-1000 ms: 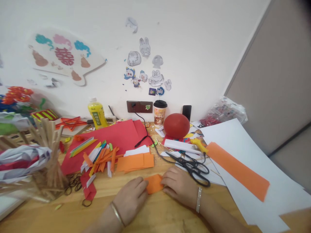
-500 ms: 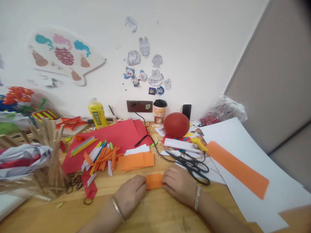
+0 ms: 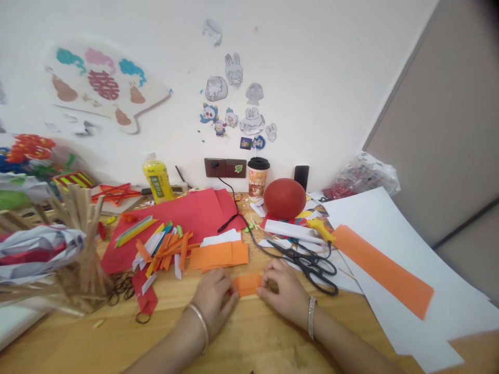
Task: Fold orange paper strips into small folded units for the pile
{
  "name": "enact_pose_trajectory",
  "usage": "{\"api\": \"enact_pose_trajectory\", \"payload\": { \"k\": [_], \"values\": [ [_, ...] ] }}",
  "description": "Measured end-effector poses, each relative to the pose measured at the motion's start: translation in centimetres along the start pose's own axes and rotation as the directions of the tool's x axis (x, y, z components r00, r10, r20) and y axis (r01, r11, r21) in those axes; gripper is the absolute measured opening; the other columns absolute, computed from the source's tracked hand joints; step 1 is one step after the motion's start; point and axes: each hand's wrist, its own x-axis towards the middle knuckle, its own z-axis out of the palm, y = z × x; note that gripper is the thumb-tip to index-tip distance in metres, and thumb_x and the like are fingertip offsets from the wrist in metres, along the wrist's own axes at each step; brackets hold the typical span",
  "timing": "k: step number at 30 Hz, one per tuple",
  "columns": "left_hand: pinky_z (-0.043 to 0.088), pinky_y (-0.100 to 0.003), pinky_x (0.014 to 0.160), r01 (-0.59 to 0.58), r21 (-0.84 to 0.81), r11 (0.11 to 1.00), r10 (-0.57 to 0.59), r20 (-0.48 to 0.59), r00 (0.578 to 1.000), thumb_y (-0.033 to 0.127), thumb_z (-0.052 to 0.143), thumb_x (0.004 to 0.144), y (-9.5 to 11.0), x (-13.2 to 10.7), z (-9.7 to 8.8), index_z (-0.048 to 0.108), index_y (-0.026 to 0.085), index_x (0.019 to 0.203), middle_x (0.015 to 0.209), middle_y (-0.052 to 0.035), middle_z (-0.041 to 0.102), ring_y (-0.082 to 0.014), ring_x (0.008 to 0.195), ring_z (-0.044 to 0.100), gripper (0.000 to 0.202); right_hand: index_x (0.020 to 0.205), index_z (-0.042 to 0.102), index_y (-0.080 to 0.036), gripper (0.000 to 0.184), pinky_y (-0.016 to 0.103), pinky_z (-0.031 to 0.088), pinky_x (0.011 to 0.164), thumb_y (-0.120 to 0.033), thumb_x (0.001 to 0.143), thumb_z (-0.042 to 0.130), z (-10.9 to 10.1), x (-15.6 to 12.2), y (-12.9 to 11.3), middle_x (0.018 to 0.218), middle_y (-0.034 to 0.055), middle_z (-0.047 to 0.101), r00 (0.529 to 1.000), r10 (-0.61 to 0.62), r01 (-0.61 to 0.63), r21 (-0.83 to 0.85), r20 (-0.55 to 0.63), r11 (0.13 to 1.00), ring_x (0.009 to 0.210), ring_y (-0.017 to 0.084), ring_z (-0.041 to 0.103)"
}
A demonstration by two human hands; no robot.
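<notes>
A small folded piece of orange paper (image 3: 248,285) lies on the wooden table between my two hands. My left hand (image 3: 214,300) has its curled fingers at the paper's left end. At the right end, my right hand (image 3: 285,293) pinches the paper between thumb and fingertips. Just behind lies a stack of orange paper pieces (image 3: 218,255), with white paper under its back edge. Black-handled scissors (image 3: 310,264) rest close beyond my right hand.
Cut strips of coloured paper (image 3: 166,249) lie on red sheets (image 3: 191,212) at the left. Behind stand a yellow bottle (image 3: 158,181), a lidded cup (image 3: 257,181) and a red balloon (image 3: 285,199). A long orange strip (image 3: 384,270) lies on white sheets (image 3: 413,311) at right.
Both hands have shifted slightly away from me with the orange paper. My right thumb and fingers now form a rounder pinch, and my left hand has turned more upright.
</notes>
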Motion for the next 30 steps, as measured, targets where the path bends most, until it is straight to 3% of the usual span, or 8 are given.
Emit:
{"api": "enact_pose_trajectory", "payload": {
  "k": [8,11,13,17,20,26,30],
  "values": [
    [0.038,-0.033,0.064,0.085,0.165,0.983,-0.095,0.050,0.994,0.019,0.046,0.076,1.2,0.5,-0.5,0.054,0.018,0.063,0.069,-0.0031,0.055,-0.0205,0.069,0.053,0.015,0.060,0.057,-0.017,0.017,0.027,0.035,0.068,-0.020,0.074,0.066,0.6,0.2,0.0,0.074,0.0005,0.053,0.999,0.017,-0.022,-0.124,-0.039,0.992,0.077,0.016,0.048],
    [0.037,-0.032,0.066,0.085,0.179,0.980,-0.101,0.079,0.992,0.017,0.048,0.074,1.3,0.5,-0.5,0.058,0.019,0.072,0.073,-0.0024,0.055,-0.0197,0.072,0.052,0.010,0.061,0.056,-0.018,0.017,0.028,0.034,0.067,-0.021,0.074,0.066,0.7,0.2,0.1,0.074,0.0007,0.053,0.999,0.004,-0.010,-0.162,-0.038,0.987,0.076,0.017,0.047],
    [0.036,-0.032,0.066,0.010,0.205,0.979,-0.024,0.063,0.998,0.015,0.048,0.076,1.2,0.4,-0.2,0.063,0.022,0.082,0.079,-0.0031,0.055,-0.0201,0.076,0.050,0.017,0.062,0.056,-0.018,0.016,0.028,0.034,0.067,-0.022,0.074,0.066,0.8,0.2,0.1,0.075,0.0010,0.053,0.999,-0.001,-0.006,-0.181,-0.037,0.983,0.076,0.017,0.047],
    [0.034,-0.035,0.071,-0.196,0.309,0.931,0.203,0.011,0.979,0.017,0.051,0.082,0.8,0.1,0.5,0.065,0.041,0.096,0.091,-0.0034,0.055,-0.0229,0.084,0.046,0.031,0.065,0.055,-0.018,0.015,0.028,0.033,0.068,-0.022,0.073,0.068,0.7,0.1,0.2,0.077,0.0016,0.053,0.999,0.001,-0.011,-0.208,-0.044,0.978,0.078,0.018,0.046],
    [0.034,-0.038,0.075,-0.252,0.374,0.892,0.266,0.017,0.964,0.020,0.050,0.085,0.2,-0.4,0.2,0.064,0.042,0.099,0.097,-0.0048,0.056,-0.0240,0.087,0.045,0.029,0.067,0.054,-0.018,0.015,0.028,0.033,0.068,-0.022,0.073,0.068,0.6,0.1,0.1,0.078,0.0011,0.052,0.999,0.011,-0.018,-0.217,-0.032,0.976,0.078,0.017,0.046],
    [0.034,-0.044,0.079,-0.260,0.423,0.868,0.207,0.168,0.964,0.020,0.056,0.075,-1.2,-1.6,-1.0,0.066,0.037,0.096,0.102,-0.0069,0.058,-0.0265,0.090,0.046,0.029,0.068,0.054,-0.018,0.016,0.028,0.033,0.069,-0.024,0.074,0.067,0.6,0.1,0.0,0.079,0.0005,0.053,0.999,0.031,-0.034,-0.212,-0.020,0.977,0.079,0.017,0.046],
    [0.036,-0.042,0.077,-0.225,0.434,0.872,0.129,0.240,0.962,0.020,0.057,0.071,-1.2,-1.8,-1.5,0.066,0.034,0.097,0.101,-0.0072,0.058,-0.0256,0.088,0.047,0.031,0.073,0.057,-0.018,0.011,0.030,0.036,0.073,-0.023,0.075,0.066,0.0,0.2,0.2,0.082,0.0015,0.055,0.999,0.040,-0.033,-0.182,0.036,0.983,0.082,0.018,0.047]
  ]
}}
